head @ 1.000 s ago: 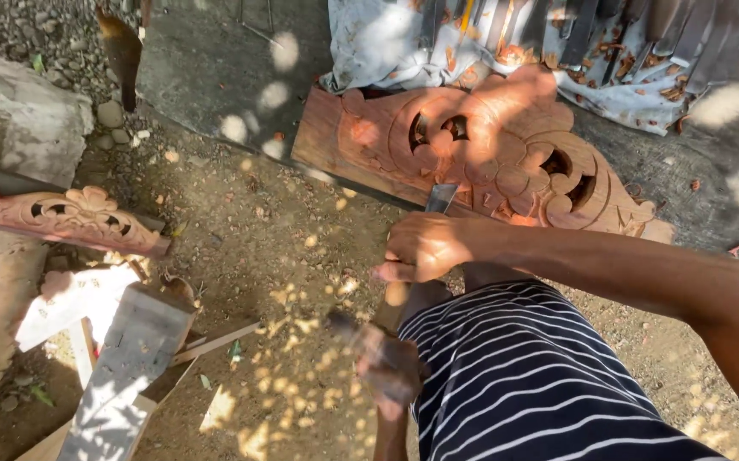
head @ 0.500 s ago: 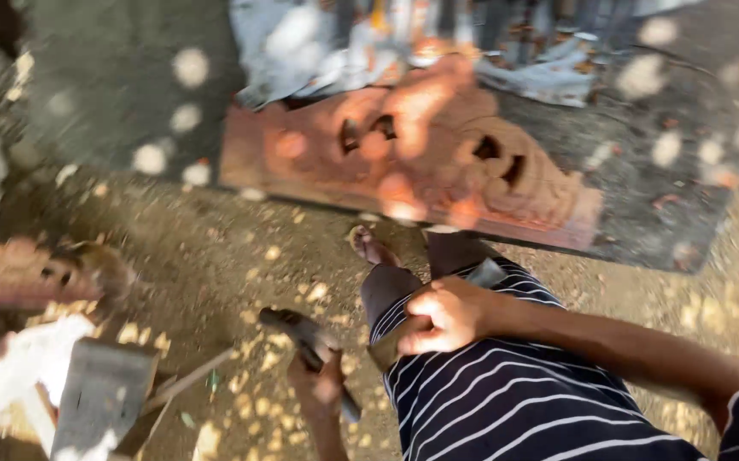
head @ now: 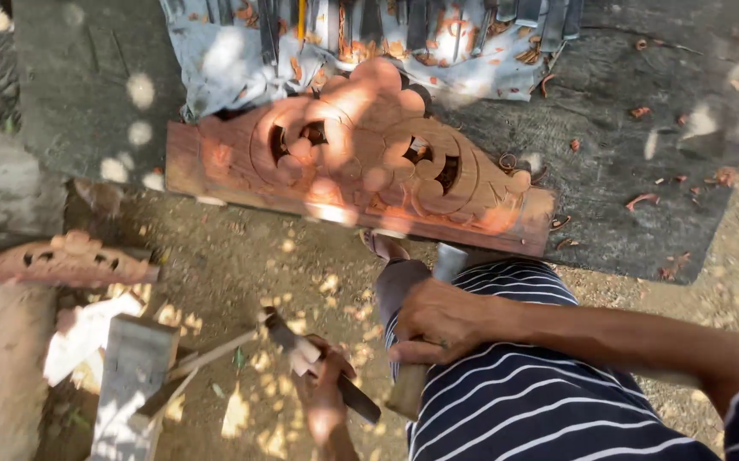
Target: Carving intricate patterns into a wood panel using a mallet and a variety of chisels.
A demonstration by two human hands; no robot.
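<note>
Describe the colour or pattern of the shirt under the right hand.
Dark navy shirt with thin white stripes, clearest in the head view.

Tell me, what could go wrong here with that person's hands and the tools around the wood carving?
1. The left hand grips a dark chisel-like tool close above the striped lap; a slip could jab the leg.
2. The right hand holds a wooden-handled tool against the knee, close to the left hand, so the two could knock together.
3. The carved panel rests at the slab's edge, partly overhanging the dirt; a nudge might tip it.
</note>
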